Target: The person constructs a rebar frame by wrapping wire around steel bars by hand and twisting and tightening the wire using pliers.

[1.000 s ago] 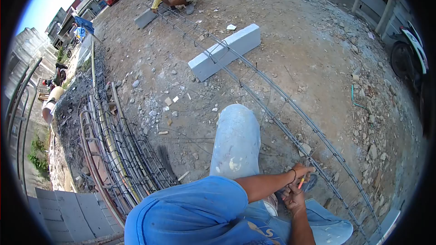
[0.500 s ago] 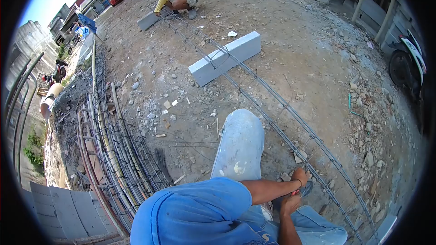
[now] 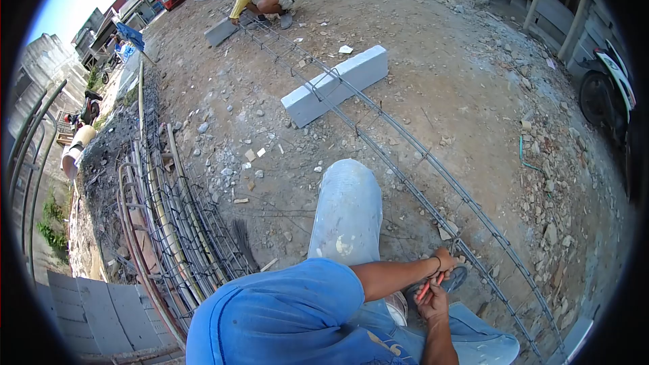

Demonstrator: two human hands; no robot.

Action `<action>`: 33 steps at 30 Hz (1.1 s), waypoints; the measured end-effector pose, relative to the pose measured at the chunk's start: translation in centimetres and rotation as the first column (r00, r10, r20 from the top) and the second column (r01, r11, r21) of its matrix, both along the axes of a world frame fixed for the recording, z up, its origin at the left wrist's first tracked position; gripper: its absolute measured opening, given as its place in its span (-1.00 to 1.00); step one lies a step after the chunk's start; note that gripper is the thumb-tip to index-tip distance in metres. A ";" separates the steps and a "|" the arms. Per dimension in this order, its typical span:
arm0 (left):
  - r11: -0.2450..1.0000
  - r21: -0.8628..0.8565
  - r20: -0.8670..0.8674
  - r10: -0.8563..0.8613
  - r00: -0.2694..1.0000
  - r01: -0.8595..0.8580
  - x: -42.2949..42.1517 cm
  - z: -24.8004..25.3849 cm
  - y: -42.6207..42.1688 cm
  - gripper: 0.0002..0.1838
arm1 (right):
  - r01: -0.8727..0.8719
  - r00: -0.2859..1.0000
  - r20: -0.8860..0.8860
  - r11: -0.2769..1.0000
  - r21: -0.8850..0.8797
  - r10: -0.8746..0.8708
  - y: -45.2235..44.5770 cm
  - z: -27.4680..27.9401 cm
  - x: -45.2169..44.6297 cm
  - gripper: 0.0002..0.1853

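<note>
"Looking at the rebar cage [image 3: 427, 155], where does it lie from the hands?"

"Just past them, toward the right of the view. Its long axis slants from upper left to lower right, and farther off it crosses the white block [image 3: 365, 69]."

"Which hand is nearer?"

"The left hand [image 3: 444, 261], fingers curled close beside the near side of the cage; I can't tell whether it touches the steel or pinches anything. The right hand [image 3: 435, 301] sits just below it, wrapped round what look like red-handled pliers [image 3: 424, 290], the jaws hidden."

"And the far end?"

"A co-worker's hand [image 3: 234, 20] is down beside it, at the grey block [image 3: 218, 32]."

"What differs from half a second ago?"

"More of the red shows between the two hands; back then they covered nearly all of it. The cage and the white block look unmoved."
</note>
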State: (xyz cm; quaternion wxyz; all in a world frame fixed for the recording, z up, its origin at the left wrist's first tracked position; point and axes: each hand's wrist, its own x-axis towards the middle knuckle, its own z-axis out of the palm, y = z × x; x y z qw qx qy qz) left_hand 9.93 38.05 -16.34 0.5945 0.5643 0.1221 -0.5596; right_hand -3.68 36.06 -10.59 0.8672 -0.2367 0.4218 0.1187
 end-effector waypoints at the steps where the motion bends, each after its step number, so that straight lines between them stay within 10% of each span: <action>1: 0.990 0.139 0.207 -0.040 0.978 0.011 -0.2 -0.5 -0.4 -0.69 | 0.001 1.000 0.000 1.000 0.000 -0.001 -0.2 -1.1 -0.3 -0.79; 3: 0.970 0.243 0.441 -0.091 0.893 -0.021 -1.2 -3.0 -1.4 -0.63 | -0.194 0.973 0.001 0.826 -0.529 0.229 -1.1 -3.8 -1.2 -0.81; 5: 0.937 0.308 0.690 -0.100 0.716 -0.166 -2.0 -5.4 -2.3 -0.57 | -0.231 0.960 -0.049 0.681 -0.695 0.275 0.6 -1.9 -0.5 -0.80; 10: 0.945 0.326 0.492 -0.154 0.857 -0.018 -1.1 -3.7 -1.8 -0.58 | 0.099 0.926 0.095 0.008 -0.995 0.365 0.9 -6.2 -0.7 -0.65; 12: 0.955 0.297 0.417 -0.153 0.896 0.025 -0.7 -2.7 -1.3 -0.56 | -0.201 0.979 -0.105 0.756 -0.623 0.174 0.4 -1.1 1.0 -0.54; 13: 0.959 0.283 0.412 -0.152 0.899 0.032 -0.9 -3.3 -1.5 -0.54 | -0.204 0.979 -0.107 0.756 -0.622 0.176 0.9 -0.2 2.0 -0.54; 16: 0.962 0.268 0.390 -0.155 0.908 0.049 -0.7 -1.7 -1.2 -0.50 | -0.372 0.924 -0.276 0.452 -0.811 0.265 1.5 -1.5 2.5 -0.55; 18: 0.960 0.274 0.377 -0.157 0.913 0.052 -0.6 -1.4 -1.2 -0.49 | -0.262 0.908 -0.338 -0.295 -0.919 0.246 1.6 -7.0 1.9 -0.54; 21: 0.969 0.244 0.377 -0.123 0.918 0.030 -0.5 -2.4 -1.4 -0.48 | -0.441 0.898 -0.441 0.022 -0.897 0.014 3.7 -2.4 4.4 -0.51; 27: 0.963 0.261 0.346 -0.154 0.925 0.062 -0.4 -0.6 -1.1 -0.49 | -0.460 0.888 -0.460 -0.013 -0.888 0.007 3.2 -4.3 3.5 -0.40; 29: 0.880 0.476 0.492 -0.276 0.826 0.010 -0.9 0.4 -1.5 -0.32 | -0.411 0.912 -0.411 0.063 -0.910 0.003 3.2 -2.7 3.4 -0.43; 33: 0.924 0.333 0.784 -0.162 0.599 -0.186 -1.7 6.5 -2.7 0.07 | -0.292 0.956 -0.290 0.168 -0.942 0.039 1.7 -9.1 2.0 -0.65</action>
